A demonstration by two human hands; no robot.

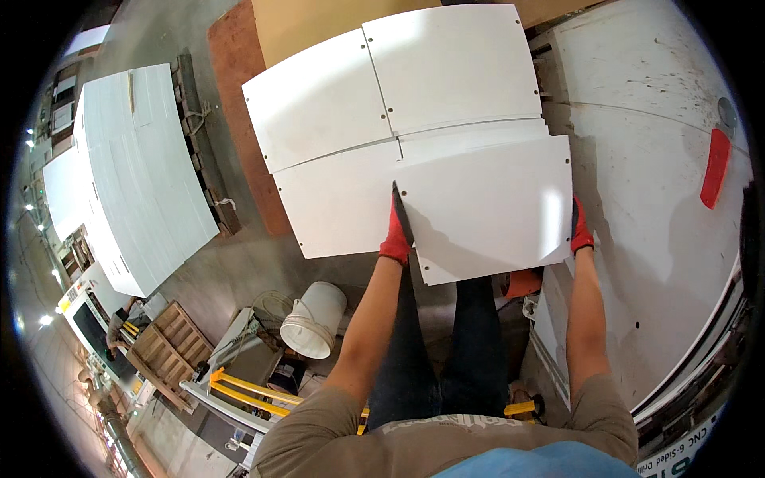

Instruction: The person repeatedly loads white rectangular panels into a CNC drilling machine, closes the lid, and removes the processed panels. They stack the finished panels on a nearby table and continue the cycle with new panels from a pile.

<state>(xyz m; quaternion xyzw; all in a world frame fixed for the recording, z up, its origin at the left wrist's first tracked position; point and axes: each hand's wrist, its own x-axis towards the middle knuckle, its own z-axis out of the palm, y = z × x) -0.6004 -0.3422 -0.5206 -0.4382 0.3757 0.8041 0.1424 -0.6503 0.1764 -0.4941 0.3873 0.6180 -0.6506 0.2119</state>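
A flat white panel (pixel 488 209) with small dark holes near its corners lies between my two hands. My left hand (pixel 397 229), in a red glove with a dark palm, is closed on the panel's left edge. Gripping the opposite edge is my right hand (pixel 582 229), gloved the same way, its fingers partly hidden by the panel. The held panel overlaps the near right part of a wide stack of similar panels. Beside it are the near left panel (pixel 339 209), the far left panel (pixel 315 99) and the far right panel (pixel 454 68).
On the right stretches a broad white surface (pixel 637 143) with a red strip (pixel 715 169). A white bucket (pixel 314 320) stands on the floor to the left, near yellow bars (pixel 255 392) and a wooden pallet (pixel 170 350). Another white panel stack (pixel 147 175) is farther left. A person (pixel 117 331) is in the distance.
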